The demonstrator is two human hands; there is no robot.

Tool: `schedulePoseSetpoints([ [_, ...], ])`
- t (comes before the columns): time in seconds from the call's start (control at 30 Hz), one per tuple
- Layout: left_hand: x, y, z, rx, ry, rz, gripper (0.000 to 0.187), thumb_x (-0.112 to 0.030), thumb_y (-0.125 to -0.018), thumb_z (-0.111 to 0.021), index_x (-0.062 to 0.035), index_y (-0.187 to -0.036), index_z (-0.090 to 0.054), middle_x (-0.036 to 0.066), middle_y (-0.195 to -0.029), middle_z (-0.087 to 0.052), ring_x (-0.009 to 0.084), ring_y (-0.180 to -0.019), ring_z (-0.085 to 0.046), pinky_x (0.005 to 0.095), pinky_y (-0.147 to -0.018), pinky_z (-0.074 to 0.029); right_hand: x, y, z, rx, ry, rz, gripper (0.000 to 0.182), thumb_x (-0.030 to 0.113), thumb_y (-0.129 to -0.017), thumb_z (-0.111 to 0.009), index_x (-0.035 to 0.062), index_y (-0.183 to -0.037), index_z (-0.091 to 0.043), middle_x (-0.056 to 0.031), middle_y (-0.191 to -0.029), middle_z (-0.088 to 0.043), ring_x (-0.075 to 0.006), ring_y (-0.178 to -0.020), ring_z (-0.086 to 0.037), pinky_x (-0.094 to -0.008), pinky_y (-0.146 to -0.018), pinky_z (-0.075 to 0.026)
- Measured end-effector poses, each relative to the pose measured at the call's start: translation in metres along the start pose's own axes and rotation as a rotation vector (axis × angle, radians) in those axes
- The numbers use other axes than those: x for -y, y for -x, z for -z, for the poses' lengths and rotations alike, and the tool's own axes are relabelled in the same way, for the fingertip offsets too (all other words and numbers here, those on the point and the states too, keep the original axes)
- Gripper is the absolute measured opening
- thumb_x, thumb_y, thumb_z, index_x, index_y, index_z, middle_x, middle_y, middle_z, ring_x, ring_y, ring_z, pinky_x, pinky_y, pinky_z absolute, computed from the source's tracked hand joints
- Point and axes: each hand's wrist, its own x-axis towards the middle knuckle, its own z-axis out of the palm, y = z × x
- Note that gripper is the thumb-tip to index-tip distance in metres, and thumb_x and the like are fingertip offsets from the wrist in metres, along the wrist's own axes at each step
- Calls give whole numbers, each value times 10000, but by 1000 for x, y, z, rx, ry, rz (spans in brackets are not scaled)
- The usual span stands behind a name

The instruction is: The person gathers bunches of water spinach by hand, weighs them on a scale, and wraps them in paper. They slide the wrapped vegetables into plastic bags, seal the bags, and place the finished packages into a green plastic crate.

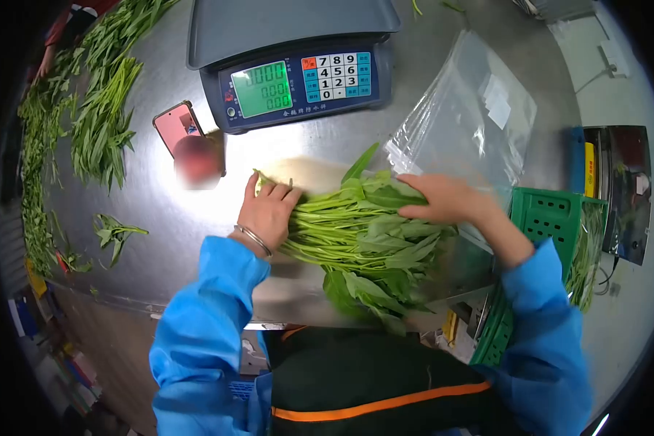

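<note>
A bunch of water spinach (341, 227) lies sideways on the metal table in front of me, its pale stems to the left and its leaves to the right. My left hand (267, 214), with a bangle at the wrist, is curled over the cut stem ends. At the upper right of the bunch, my right hand (447, 200) grips the leaves between thumb and fingers. Just beyond that hand, clear plastic bags (461, 120) lie flat. Behind the bunch stands a digital scale (283, 109) with a lit green display and a grey pan.
Loose greens (105, 109) are heaped along the left side, with a small sprig (115, 234) nearer me. A phone (178, 127) lies left of the scale. Green crates (545, 214) stand at the right edge beside a dark device (625, 189). Another person's arm (47, 58) shows at the far left.
</note>
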Motion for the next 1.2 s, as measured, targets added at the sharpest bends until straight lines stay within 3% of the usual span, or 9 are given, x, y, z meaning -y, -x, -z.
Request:
schedulePoseSetpoints([
  [0.07,6,-6,8,391,100,-76,591,0,-616,-512,-137,-1190,-472,82,-972,-559,260,-1028,-484,457,-1038,-184,19,32,-8,-146,252,-179,511,332,-798,-566,106,-1235,-428,-145,-1046,-543,-306,-925,-536,-396,-777,-455],
  [0.27,6,-18,12,390,351,-8,573,31,-624,-499,-135,-1172,-515,86,-1044,-545,255,-1009,-505,438,-856,-410,32,75,-53,-574,149,-207,336,196,-783,-568,108,-1106,-539,-98,-1046,-513,-298,-917,-521,-388,-735,-462],
  [0.47,8,-34,3,496,15,-243,463,-64,-734,-498,-233,-1164,-541,47,-1151,-534,208,-1079,-488,389,-888,-390,-5,61,-90,-253,-58,-314,250,240,-829,-502,63,-984,-584,-134,-893,-579,-311,-821,-552,-398,-704,-453],
  [0.63,-20,-58,3,415,613,27,518,-33,-699,-420,-120,-1203,-506,159,-977,-624,285,-950,-580,384,-890,-397,28,62,15,-83,-16,-425,276,263,-845,-484,19,-901,-601,-163,-770,-596,-329,-732,-573,-385,-649,-458],
  [0.77,-42,-59,-4,568,401,-139,515,-147,-710,-443,-127,-1222,-491,137,-1074,-593,284,-1009,-553,370,-887,-415,56,2,46,-633,-260,139,293,277,-820,-511,13,-907,-602,-153,-807,-603,-323,-787,-577,-375,-686,-467],
  [0.83,-44,-52,-12,541,454,-162,486,-115,-696,-456,-112,-1177,-524,160,-1016,-601,312,-931,-569,391,-846,-435,69,-36,42,-592,183,235,289,259,-812,-508,35,-962,-611,-152,-871,-604,-325,-828,-578,-399,-734,-463],
  [0.93,-49,-44,0,611,466,-115,473,-72,-687,-476,-70,-1158,-527,166,-1028,-587,330,-955,-548,419,-856,-426,74,-104,23,-384,156,258,313,246,-802,-503,32,-1008,-602,-162,-916,-601,-334,-864,-571,-419,-784,-447],
  [1.0,-56,-19,10,13,319,-211,507,-22,-684,-485,-26,-1191,-474,153,-1130,-523,333,-1074,-466,433,-913,-377,60,-135,-1,-350,51,432,348,273,-818,-519,28,-1057,-578,-181,-1002,-591,-315,-958,-551,-375,-809,-443],
  [1.2,-53,149,40,-125,296,679,495,-85,-771,-567,40,-1224,-415,240,-1080,-506,353,-1013,-498,392,-862,-409,13,-87,1,137,-73,60,509,422,-786,-564,28,-1108,-556,-182,-1013,-595,-267,-948,-567,-338,-810,-440],
])
